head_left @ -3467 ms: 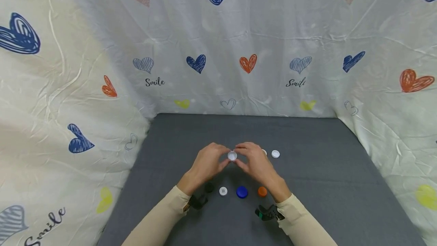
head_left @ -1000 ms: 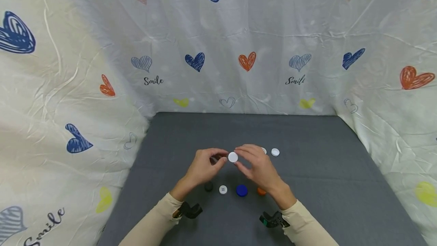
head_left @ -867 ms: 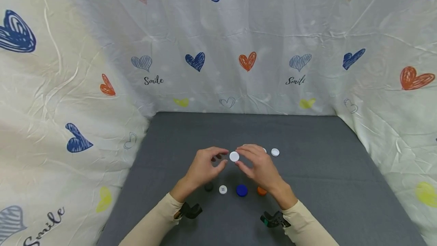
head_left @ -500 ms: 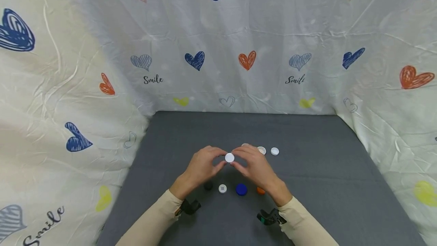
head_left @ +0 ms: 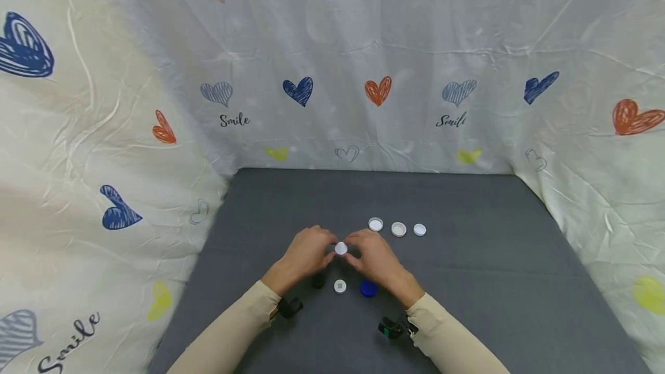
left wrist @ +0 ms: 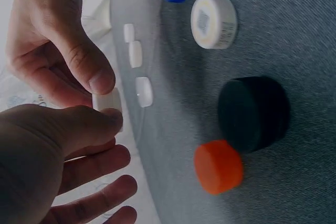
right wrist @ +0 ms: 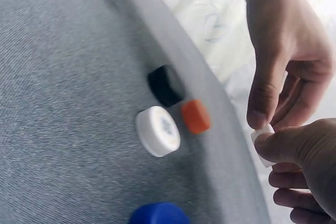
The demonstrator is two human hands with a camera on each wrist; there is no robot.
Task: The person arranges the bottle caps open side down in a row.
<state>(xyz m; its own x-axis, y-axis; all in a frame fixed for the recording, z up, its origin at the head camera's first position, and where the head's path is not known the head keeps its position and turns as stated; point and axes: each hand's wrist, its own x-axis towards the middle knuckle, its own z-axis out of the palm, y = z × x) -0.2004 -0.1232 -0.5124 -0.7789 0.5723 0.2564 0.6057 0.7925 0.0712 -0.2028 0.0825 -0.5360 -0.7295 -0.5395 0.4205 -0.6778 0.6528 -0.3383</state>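
Okay, looking at a small white cap [head_left: 340,249] pinched by left hand [head_left: 309,251] and right hand [head_left: 374,255] together, held up between both over the gray table [head_left: 467,224]. Can spot a square code [left wrist: 203,22] on another white cap [left wrist: 223,15] nearby, plus side print [left wrist: 228,33] too tiny to read. Also seeing a blue cap [head_left: 368,288], black cap [left wrist: 254,114], orange cap [left wrist: 218,167], and cursive "Smile" lettering [head_left: 235,120] on the heart-print curtain [head_left: 332,33].

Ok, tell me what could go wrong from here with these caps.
The small white cap is pinched in the air by the fingertips of the left hand and right hand, so it might slip and drop. The blue cap partly disappears behind the right arm in the head view and could get knocked. The orange cap sits close to the black cap; a nudge might shift both.
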